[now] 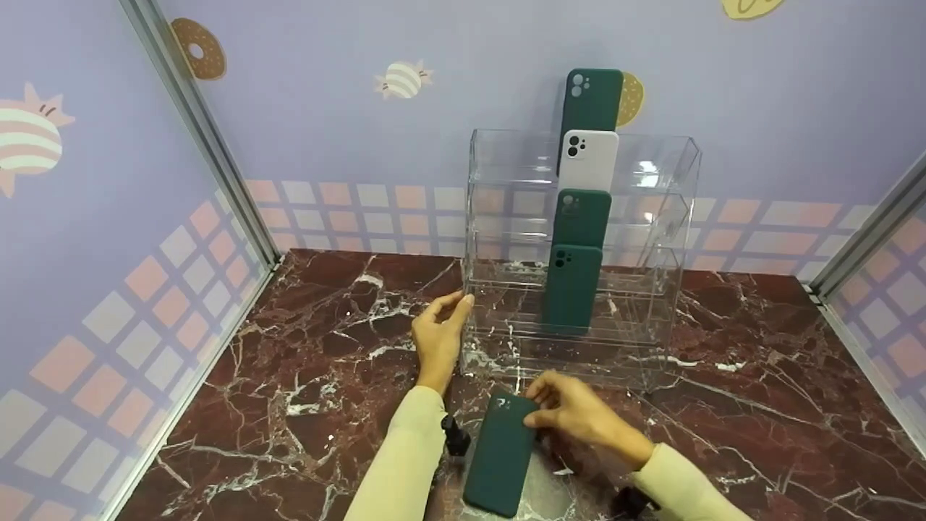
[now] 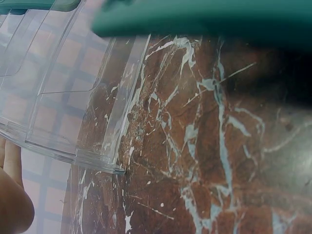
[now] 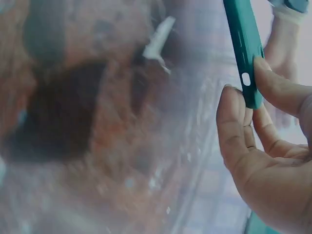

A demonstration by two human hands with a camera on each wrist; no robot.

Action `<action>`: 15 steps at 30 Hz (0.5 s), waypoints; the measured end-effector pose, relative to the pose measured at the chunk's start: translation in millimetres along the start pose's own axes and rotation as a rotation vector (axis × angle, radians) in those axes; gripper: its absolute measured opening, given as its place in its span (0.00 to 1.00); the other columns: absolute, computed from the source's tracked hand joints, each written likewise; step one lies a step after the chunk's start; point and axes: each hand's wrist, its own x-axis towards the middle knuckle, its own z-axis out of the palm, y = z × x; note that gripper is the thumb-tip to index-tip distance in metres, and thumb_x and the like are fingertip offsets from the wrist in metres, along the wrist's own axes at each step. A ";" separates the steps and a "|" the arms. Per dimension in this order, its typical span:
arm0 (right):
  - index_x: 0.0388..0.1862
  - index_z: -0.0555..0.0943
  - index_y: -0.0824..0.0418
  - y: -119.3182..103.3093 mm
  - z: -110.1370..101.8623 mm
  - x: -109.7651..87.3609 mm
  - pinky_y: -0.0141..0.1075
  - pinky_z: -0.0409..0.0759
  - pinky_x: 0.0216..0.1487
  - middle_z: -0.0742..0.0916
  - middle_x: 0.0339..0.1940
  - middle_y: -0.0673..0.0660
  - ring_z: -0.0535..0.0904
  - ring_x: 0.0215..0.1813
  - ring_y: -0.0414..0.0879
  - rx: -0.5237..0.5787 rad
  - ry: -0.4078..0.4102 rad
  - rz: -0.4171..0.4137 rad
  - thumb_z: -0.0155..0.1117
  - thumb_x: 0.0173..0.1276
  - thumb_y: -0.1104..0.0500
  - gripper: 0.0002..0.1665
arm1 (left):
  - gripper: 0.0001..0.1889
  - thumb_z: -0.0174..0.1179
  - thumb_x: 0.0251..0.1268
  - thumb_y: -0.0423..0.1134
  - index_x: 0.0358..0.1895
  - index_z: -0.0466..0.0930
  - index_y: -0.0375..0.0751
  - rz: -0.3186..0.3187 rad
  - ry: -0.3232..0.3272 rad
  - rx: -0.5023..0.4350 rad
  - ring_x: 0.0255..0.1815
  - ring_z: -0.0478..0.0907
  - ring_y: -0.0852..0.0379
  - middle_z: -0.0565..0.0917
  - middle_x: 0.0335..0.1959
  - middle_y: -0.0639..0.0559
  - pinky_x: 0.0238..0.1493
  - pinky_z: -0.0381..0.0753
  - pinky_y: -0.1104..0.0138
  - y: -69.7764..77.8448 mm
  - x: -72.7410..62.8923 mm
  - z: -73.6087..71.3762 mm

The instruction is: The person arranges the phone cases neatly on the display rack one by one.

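Observation:
A dark green phone case (image 1: pixel 499 456) tilts upright in front of a clear tiered rack (image 1: pixel 506 340). My right hand (image 1: pixel 575 412) pinches the case near its top right corner, thumb on one face and fingers behind. In the right wrist view the case (image 3: pixel 243 44) appears edge-on, with an oval cutout in its end. My left hand (image 1: pixel 439 333) holds the left side edge of the rack between thumb and fingers. The left wrist view catches part of that hand (image 2: pixel 14 195) beside the rack's clear panel, with the case's blurred green edge (image 2: pixel 204 19) above.
One column of cases stands in the rack's tiers: a green case (image 1: pixel 571 289) in front, another green case (image 1: pixel 582 217), a white case (image 1: pixel 589 163), and a green case (image 1: pixel 597 101) at the back. The marbled red table (image 1: pixel 325 347) meets purple patterned walls (image 1: pixel 325 108).

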 end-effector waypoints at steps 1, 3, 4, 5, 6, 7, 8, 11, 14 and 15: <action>0.47 0.81 0.68 -0.6 -3.8 -0.6 0.35 0.82 0.47 0.86 0.41 0.57 0.82 0.43 0.47 0.015 0.011 -0.016 0.78 0.65 0.67 0.16 | 0.13 0.76 0.66 0.37 0.48 0.91 0.32 0.003 -0.001 -0.003 0.41 0.88 0.54 0.92 0.40 0.48 0.41 0.82 0.70 -0.2 -0.1 -0.1; 0.48 0.82 0.69 -2.8 -10.8 -2.0 0.35 0.84 0.46 0.87 0.41 0.58 0.83 0.42 0.48 0.040 0.032 -0.049 0.76 0.66 0.68 0.14 | 0.14 0.76 0.66 0.37 0.48 0.91 0.30 0.007 0.000 -0.008 0.40 0.88 0.54 0.92 0.40 0.47 0.41 0.82 0.70 -0.5 -0.4 -0.3; 0.48 0.82 0.68 -3.9 -14.0 -2.5 0.35 0.84 0.45 0.87 0.41 0.59 0.83 0.42 0.47 0.045 0.044 -0.057 0.75 0.67 0.68 0.13 | 0.14 0.76 0.66 0.37 0.48 0.91 0.30 0.007 0.001 -0.011 0.40 0.88 0.55 0.92 0.39 0.47 0.41 0.82 0.70 -0.4 -0.5 -0.3; 0.48 0.82 0.68 -4.9 -17.4 -3.1 0.35 0.84 0.43 0.87 0.40 0.59 0.83 0.41 0.47 0.049 0.056 -0.066 0.75 0.68 0.68 0.12 | 0.14 0.76 0.66 0.36 0.48 0.91 0.30 0.006 0.002 -0.013 0.40 0.88 0.55 0.92 0.39 0.47 0.41 0.82 0.70 -0.3 -0.7 -0.2; 0.48 0.83 0.67 -6.1 -20.6 -3.9 0.35 0.84 0.42 0.87 0.41 0.58 0.84 0.40 0.46 0.049 0.068 -0.070 0.74 0.69 0.68 0.12 | 0.14 0.76 0.66 0.36 0.48 0.91 0.30 0.005 0.003 -0.016 0.40 0.88 0.55 0.92 0.39 0.47 0.41 0.82 0.70 -0.3 -0.8 -0.2; 0.48 0.83 0.66 -7.3 -23.7 -4.3 0.35 0.84 0.39 0.88 0.40 0.58 0.84 0.38 0.45 0.051 0.078 -0.078 0.74 0.69 0.68 0.11 | 0.13 0.76 0.66 0.36 0.48 0.91 0.31 0.003 0.004 -0.017 0.40 0.88 0.56 0.92 0.39 0.47 0.41 0.82 0.71 -0.1 -1.0 -0.1; 0.48 0.83 0.66 -8.7 -26.9 -4.8 0.34 0.83 0.36 0.88 0.39 0.58 0.84 0.36 0.44 0.052 0.087 -0.083 0.74 0.70 0.68 0.11 | 0.13 0.76 0.66 0.36 0.48 0.91 0.31 0.002 0.005 -0.017 0.40 0.88 0.56 0.92 0.39 0.47 0.41 0.82 0.71 -0.1 -1.1 0.0; 0.48 0.85 0.65 -11.8 -36.9 -5.0 0.35 0.85 0.36 0.89 0.40 0.59 0.85 0.36 0.43 0.045 0.124 -0.116 0.73 0.69 0.69 0.10 | 0.12 0.76 0.65 0.36 0.47 0.92 0.32 0.004 0.007 -0.020 0.40 0.88 0.54 0.92 0.39 0.46 0.40 0.81 0.71 -0.3 -1.0 0.6; 0.48 0.86 0.66 -15.5 -48.0 -3.7 0.36 0.86 0.37 0.90 0.41 0.60 0.87 0.36 0.46 0.038 0.191 -0.175 0.73 0.68 0.71 0.11 | 0.13 0.76 0.65 0.35 0.48 0.91 0.30 0.008 0.013 -0.027 0.41 0.88 0.48 0.92 0.40 0.44 0.39 0.80 0.72 -0.3 -0.8 1.8; 0.48 0.86 0.66 -16.7 -51.8 -3.0 0.37 0.87 0.39 0.90 0.42 0.60 0.87 0.38 0.46 0.029 0.224 -0.190 0.73 0.67 0.71 0.11 | 0.13 0.76 0.65 0.35 0.48 0.91 0.29 0.010 0.015 -0.030 0.41 0.88 0.48 0.91 0.40 0.43 0.39 0.80 0.73 -0.7 -0.5 2.2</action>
